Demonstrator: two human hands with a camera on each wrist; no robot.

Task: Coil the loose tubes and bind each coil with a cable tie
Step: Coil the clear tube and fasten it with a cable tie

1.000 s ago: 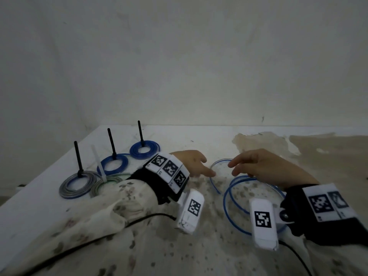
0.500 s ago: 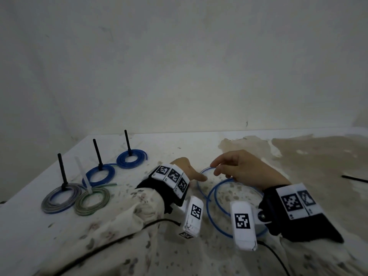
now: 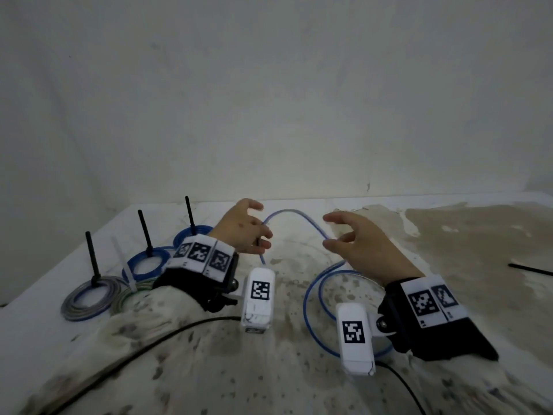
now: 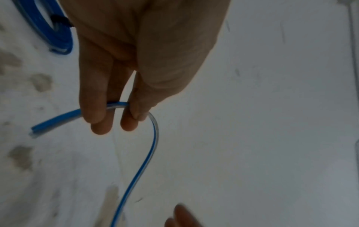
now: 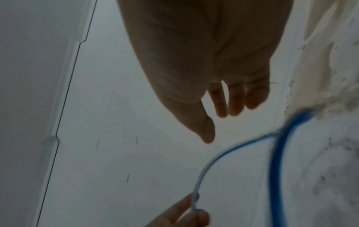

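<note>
From the head view, a loose blue tube (image 3: 302,218) was arched above the tabletop (image 3: 389,211), its end pinched by the left hand (image 3: 242,232). The right hand (image 3: 356,244) was spread, empty. At the left wrist, the pinch was confirmed. At the right wrist, nothing was held. Coiling was judged begun; a regrasp was needed next.

The blue tube (image 5: 276,161) blurs (right wrist view), cut off below.

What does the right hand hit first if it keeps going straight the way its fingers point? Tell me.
Probably the tube, arching between both hands. The right hand is open, pointing toward the left hand, which pinches that tube. Depth is unclear; it may pass just above.
</note>
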